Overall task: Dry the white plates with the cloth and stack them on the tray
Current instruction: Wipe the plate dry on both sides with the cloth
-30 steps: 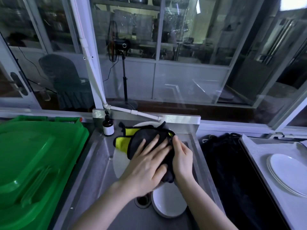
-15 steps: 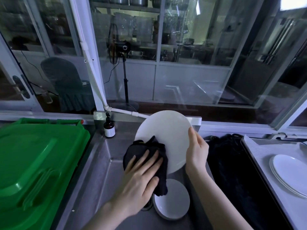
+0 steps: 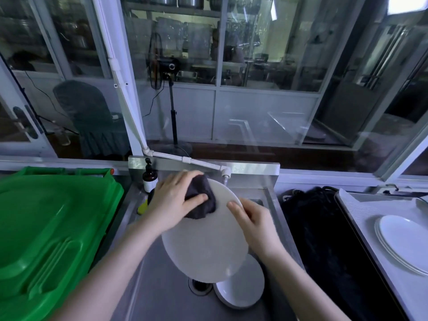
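The left hand's fingers point(image 3: 183, 179) curl over the far side of a dark cloth point(image 3: 201, 200), and the thumb presses the bunched fabric onto the far edge of a white plate point(image 3: 203, 246). The left hand point(image 3: 173, 202) thus grips the cloth against the plate's upturned face. The right hand point(image 3: 252, 225) grasps the plate's right rim, its thumb lying on the face and the other fingers hidden behind the plate. The plate is tilted and held in the air above a steel sink point(image 3: 150, 286).

Below the held plate's near edge, a second white plate point(image 3: 243, 290) lies in the sink, just right of the drain point(image 3: 200, 284). At the sink's far left corner stands a brown pump bottle point(image 3: 150, 179), with something yellow point(image 3: 143, 206) just in front of it. A green plastic lid point(image 3: 46, 228) fills the left side. Right of the sink lies a black mat or fabric point(image 3: 324, 228). Further right, a metal tray point(image 3: 356, 212) carries a small stack of white plates point(image 3: 405, 242).
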The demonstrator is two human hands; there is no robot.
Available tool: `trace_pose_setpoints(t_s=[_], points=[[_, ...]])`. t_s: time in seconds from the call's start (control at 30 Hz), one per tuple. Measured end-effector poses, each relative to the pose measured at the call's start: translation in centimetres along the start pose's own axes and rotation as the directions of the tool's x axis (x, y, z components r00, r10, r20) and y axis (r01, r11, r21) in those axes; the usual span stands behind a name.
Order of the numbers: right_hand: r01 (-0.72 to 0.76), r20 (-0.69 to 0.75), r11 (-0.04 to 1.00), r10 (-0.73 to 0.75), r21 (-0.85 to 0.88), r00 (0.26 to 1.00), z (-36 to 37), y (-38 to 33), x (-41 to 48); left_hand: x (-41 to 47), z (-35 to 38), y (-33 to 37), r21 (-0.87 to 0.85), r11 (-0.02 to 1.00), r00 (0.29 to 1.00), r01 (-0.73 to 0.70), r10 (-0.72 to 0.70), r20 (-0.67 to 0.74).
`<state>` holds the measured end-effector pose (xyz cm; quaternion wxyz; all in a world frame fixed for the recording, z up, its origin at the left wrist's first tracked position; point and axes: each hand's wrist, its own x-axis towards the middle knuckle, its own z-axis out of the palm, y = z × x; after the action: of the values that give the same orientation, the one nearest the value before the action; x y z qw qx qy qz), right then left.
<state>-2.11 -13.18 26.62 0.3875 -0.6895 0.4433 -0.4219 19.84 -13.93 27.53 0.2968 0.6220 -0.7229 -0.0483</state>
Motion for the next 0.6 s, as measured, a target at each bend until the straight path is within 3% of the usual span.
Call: trace_pose_setpoints(t_s=[0.07,0.13,0.23,0.33,0.4,0.5,0.6], points=[[0.039,0.014,0.990,-0.038,-0.138,0.999,-1.2,-0.3,0.8,-0.1,-0.1,-0.6,-0.204,0.972,0.993,0.117,-0.115,0.024],[0.080,0.067,0.966,-0.065,-0.245,0.996,-1.8,-0.5,1.6,-0.2,0.1,-0.8,-0.266,0.953,0.989,0.145,-0.148,0.012],[0.168,0.154,0.922,-0.121,-0.349,0.981,-2.0,-0.9,2.3,0.1,0.0,0.0,-0.255,0.966,0.999,0.049,-0.050,0.005],[0.267,0.249,0.868,-0.173,-0.419,0.953,-1.3,-1.2,2.3,0.7,0.2,0.8,-0.173,0.980,0.985,-0.094,0.117,0.125],[0.273,0.255,0.865,-0.175,-0.421,0.951,-1.3,-1.4,2.4,1.0,0.1,0.4,-0.216,0.974,0.981,-0.063,0.100,0.167],[0.209,0.132,0.895,-0.170,-0.394,0.977,-2.5,-1.7,3.0,0.3,1.0,-1.5,-0.352,0.930,0.994,0.105,-0.086,0.069],[0.103,-0.101,0.965,-0.131,-0.240,0.986,-3.1,-2.3,3.5,-1.2,3.4,-2.1,-0.606,0.723,0.903,0.331,-0.430,-0.020]])
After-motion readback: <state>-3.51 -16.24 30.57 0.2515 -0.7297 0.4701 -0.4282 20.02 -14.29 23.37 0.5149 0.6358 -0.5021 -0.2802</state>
